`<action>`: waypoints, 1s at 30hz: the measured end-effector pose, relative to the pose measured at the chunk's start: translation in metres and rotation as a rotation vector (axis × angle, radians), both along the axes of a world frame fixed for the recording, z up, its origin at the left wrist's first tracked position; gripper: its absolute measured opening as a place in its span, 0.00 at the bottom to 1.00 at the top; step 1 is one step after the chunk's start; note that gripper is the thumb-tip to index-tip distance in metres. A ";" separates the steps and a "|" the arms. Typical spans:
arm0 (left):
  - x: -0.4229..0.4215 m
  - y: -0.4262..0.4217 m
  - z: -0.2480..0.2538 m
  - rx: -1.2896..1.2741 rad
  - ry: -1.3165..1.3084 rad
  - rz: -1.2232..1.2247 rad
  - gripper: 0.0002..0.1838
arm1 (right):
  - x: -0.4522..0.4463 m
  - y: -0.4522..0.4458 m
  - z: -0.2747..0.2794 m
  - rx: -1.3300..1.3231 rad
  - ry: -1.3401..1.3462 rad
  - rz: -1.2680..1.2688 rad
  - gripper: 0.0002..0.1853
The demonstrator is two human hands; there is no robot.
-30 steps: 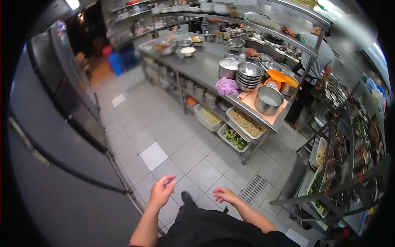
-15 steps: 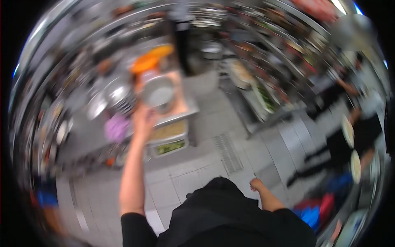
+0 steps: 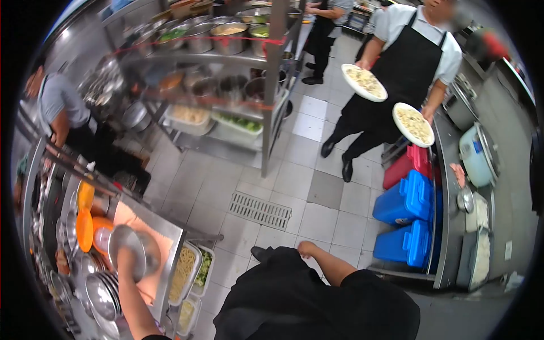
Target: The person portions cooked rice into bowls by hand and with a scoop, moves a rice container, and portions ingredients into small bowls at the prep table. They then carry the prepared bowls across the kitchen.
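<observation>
Pot, head view: The steel pot [image 3: 146,249] stood on a peach cloth [image 3: 163,247] near the end of the steel table [image 3: 165,220].
Left hand: The left hand [image 3: 126,262] was at the pot, fingers over or inside its mouth; blur hid whether it gripped the rim or merely touched.
Right hand: The right hand [image 3: 306,249] hung beside the apron [image 3: 260,289], with nothing visible in it; I could not tell whether it was clenched or loose.
Table edge: A one-sided pull could have tipped the pot, or dragged the cloth along, since only one hand was there.
Below the edge: Noodles [image 3: 182,275] and greens [image 3: 203,269] sat lower down; a spill might have reached them.
Neighbours: Stacked bowls [image 3: 102,294] and orange plates [image 3: 85,229] stood close; a sideways swing could have knocked them.
Aisle: A co-worker [image 3: 399,71] carried two plates [image 3: 355,92]; a blind turn risked a collision.
</observation>
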State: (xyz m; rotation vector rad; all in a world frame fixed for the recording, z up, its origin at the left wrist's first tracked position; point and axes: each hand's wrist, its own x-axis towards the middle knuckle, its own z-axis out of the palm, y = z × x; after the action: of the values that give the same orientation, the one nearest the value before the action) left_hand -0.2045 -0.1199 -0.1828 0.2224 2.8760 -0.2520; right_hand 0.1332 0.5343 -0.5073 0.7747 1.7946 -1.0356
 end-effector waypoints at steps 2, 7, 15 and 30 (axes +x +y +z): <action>-0.013 -0.020 -0.014 0.022 -0.009 -0.093 0.14 | -0.031 -0.006 0.009 -0.020 0.107 -0.064 0.13; -0.024 -0.012 -0.025 -0.099 -0.033 -0.231 0.14 | -0.040 -0.054 0.057 -0.016 0.349 -0.439 0.11; -0.004 0.014 0.019 -0.017 -0.191 -0.129 0.12 | 0.112 -0.141 0.043 0.122 0.163 -0.146 0.15; -0.006 0.003 -0.002 0.187 0.163 -0.145 0.09 | 0.240 -0.071 0.062 0.075 0.097 -0.763 0.10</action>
State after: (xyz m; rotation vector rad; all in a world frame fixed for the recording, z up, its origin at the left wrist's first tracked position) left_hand -0.2103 -0.1172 -0.1851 0.4663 3.0503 -0.0272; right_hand 0.3732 0.4628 -0.4454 1.5435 1.6426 -1.5059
